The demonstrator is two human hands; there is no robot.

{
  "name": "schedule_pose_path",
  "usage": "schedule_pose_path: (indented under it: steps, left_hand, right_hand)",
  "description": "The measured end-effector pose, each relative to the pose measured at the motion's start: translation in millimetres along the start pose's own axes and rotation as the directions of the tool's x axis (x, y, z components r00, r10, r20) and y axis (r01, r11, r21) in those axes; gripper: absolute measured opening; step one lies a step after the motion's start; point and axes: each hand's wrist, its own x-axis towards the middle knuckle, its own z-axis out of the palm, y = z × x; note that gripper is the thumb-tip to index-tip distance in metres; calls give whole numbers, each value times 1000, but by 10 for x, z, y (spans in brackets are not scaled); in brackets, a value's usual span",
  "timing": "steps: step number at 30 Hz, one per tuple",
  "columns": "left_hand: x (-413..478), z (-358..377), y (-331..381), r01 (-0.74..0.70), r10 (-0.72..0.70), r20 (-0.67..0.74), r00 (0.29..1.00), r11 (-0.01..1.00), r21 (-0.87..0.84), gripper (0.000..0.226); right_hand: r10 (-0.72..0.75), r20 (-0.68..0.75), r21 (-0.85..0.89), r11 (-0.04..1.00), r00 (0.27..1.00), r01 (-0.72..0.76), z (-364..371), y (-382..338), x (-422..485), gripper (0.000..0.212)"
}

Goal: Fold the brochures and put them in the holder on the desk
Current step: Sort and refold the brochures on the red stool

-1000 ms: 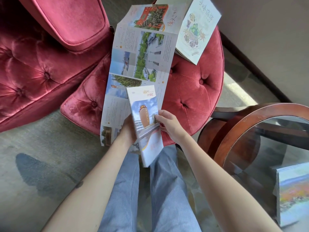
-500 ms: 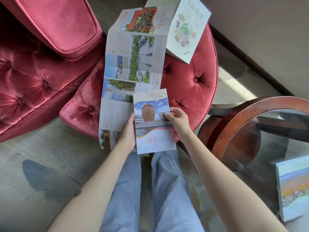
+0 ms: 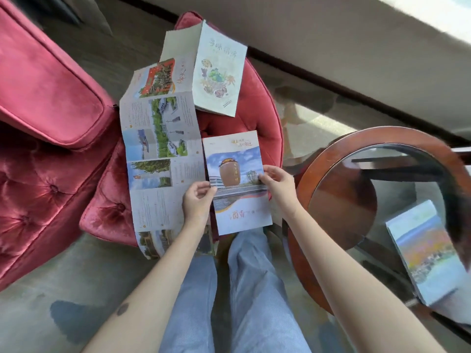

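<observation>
The person stands over a red tufted footstool in the middle of the frame, and the step in hand looks like finishing one fold. A folded brochure with a big brown jar on its cover is held flat just above the near edge of the stool. The left hand pinches its left edge, thumb on top. The right hand pinches its right edge the same way, so both hands are closed on the one piece of paper.

Just to the left of it a long unfolded brochure lies open down the stool, its lower end hanging over the front edge. At the top of the stool a third brochure with a food drawing lies half open, overlapping the long one's upper corner. A red armchair fills the left side.

I'd judge the jar brochure is ready to go and the other two are not yet folded. A round glass-topped table with a wooden rim sits at the right, and on it, at lower right, is another colourful brochure. I cannot tell whether that one stands in a holder.

The next move, as I read it, calls for carrying the folded piece rightward to the table without letting the panels spring open, then returning for the long sheet.
</observation>
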Motion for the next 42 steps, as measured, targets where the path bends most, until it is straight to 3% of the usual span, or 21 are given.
schedule_pose_path:
  steps: [7, 10, 13, 18, 22, 31, 42]
  left_hand:
    - [-305, 685, 641, -107, 111, 92, 990, 993, -43, 11]
    - [-490, 1034, 811, -137, 142, 191, 971, 990, -39, 10]
    - [-714, 1433, 847, -175, 149, 318, 936, 983, 55, 9]
    - [-1254, 2119, 609, -152, 25, 483, 875, 962, 227, 16]
    - [-1691, 2599, 312, -51, -122, 577, 808, 960, 275, 18]
    - [-2254, 3269, -152, 226, -415, 543, 730, 897, 381, 25]
    - [-2368, 3675, -283, 320, -548, 430, 718, 807, 496, 12]
  right_hand:
    - [-69, -181, 99, 991, 981, 88, -762, -273, -6, 18]
    - [-82, -279, 132, 984, 957, 122, -1194, -302, -56, 16]
    - [-88, -390, 52, 992, 917, 117, -1679, -207, -129, 17]
    - [-107, -519, -52, 994, 848, 94, -2505, -2, -290, 17]
    - [-74, -580, -115, 993, 811, 8, -3045, 233, -419, 20]
    - [-41, -666, -215, 967, 745, -139, -3688, 717, -644, 23]
    - [-12, -698, -229, 951, 716, -207, -3941, 1077, -645, 21]
